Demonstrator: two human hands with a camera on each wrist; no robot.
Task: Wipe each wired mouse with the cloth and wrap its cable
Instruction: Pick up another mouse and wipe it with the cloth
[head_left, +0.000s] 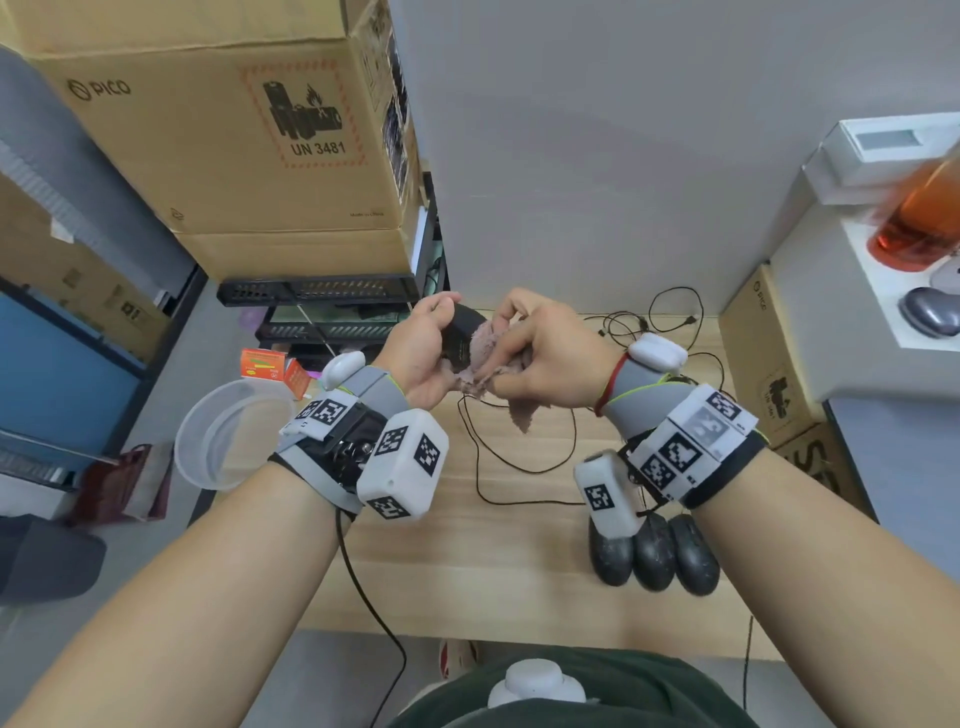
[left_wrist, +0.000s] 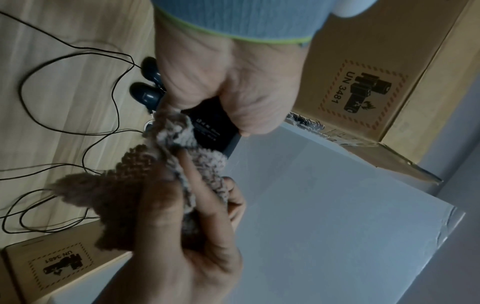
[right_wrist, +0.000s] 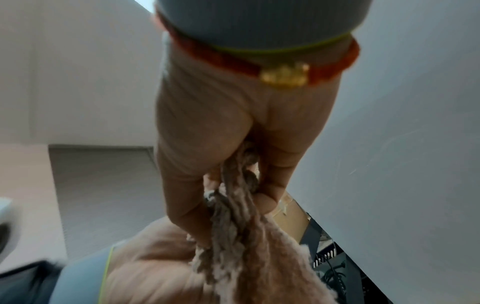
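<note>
At the left of the head view we see a clear plastic bowl (head_left: 228, 434) by the table (head_left: 467, 561) edge. Toward the centre, our left hand (head_left: 423, 358) is raised above the table, fingers curled round a black mouse (head_left: 460, 335), its underside facing us. Just right of it, our right hand (head_left: 545, 358) pinches the bunched cloth (head_left: 485, 364) against the mouse. Cables (head_left: 519, 452) trail below, and three more mice (head_left: 654, 556) lie side by side at the lower right.

A black plastic wired mouse (head_left: 459, 338) is held up above the wooden tabletop, its underside half covered by a fuzzy pinkish-brown cloth (head_left: 491, 371); three more black mice (head_left: 655, 558) lie side by side, thin cables (head_left: 524, 457) loose.
</note>
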